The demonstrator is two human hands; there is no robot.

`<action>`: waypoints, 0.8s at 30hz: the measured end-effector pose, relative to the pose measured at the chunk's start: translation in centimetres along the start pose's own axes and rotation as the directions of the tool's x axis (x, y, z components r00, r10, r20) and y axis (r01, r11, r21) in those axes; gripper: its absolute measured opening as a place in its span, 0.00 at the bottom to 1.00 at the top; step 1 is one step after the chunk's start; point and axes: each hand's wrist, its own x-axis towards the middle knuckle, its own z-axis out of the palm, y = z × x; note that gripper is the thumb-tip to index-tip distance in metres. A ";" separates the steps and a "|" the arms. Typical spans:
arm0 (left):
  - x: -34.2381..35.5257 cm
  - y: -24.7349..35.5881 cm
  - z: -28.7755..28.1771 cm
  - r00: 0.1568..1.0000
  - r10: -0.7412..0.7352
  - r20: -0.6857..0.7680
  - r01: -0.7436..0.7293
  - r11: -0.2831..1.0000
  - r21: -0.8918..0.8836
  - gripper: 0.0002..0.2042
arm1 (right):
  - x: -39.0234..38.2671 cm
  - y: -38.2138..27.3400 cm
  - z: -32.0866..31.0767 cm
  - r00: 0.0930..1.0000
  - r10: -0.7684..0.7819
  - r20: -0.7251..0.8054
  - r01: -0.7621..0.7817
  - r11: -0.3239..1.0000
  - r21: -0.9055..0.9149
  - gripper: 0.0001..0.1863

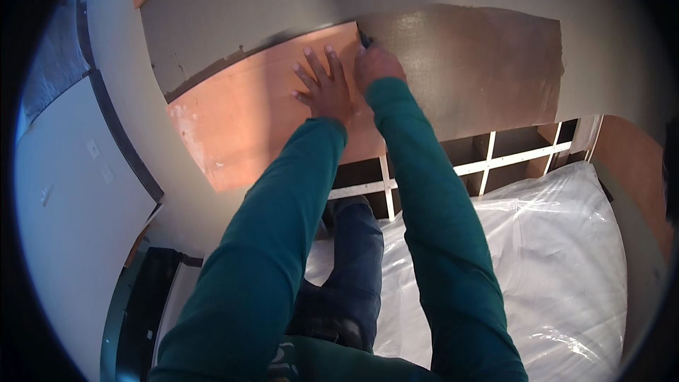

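Note:
My left hand [326,92] lies flat with spread fingers on an orange-brown wood sheet [247,113] set against the wall. Just to its right, my right hand [380,69] is closed around a slim dark tool [364,37], which looks like a cutter; its exact kind is hard to make out. The tool's tip is at the sheet's upper right corner. Beside that edge, a brown, slightly glossy coated patch [481,64] stretches to the right. A dark strip [212,71] runs along the sheet's upper edge.
Below the sheet and patch, a pale lattice frame [488,165] fronts dark openings. Clear plastic film covers a large bulky thing [559,262] at the lower right, next to my leg [357,255]. A white panel [78,198] with dark edging stands at the left.

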 end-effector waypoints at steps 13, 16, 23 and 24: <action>-0.8 0.2 -0.9 0.999 0.004 0.046 -0.004 1.000 -0.012 0.63 | -14.7 7.7 6.5 0.910 0.373 0.183 -0.378 0.926 -0.007 0.22; -0.8 0.2 -0.9 0.999 0.000 0.051 0.001 1.000 -0.029 0.63 | -17.5 8.5 7.0 0.878 0.422 0.227 -0.421 0.905 -0.057 0.21; -1.0 0.3 -0.6 1.000 -0.004 0.016 0.005 1.000 -0.020 0.63 | -23.8 13.8 11.0 0.902 0.368 0.226 -0.368 0.929 -0.041 0.20; -1.1 0.3 -0.6 0.998 -0.004 0.068 0.004 1.000 -0.007 0.63 | -25.6 14.9 10.8 0.870 0.398 0.292 -0.402 0.914 -0.048 0.20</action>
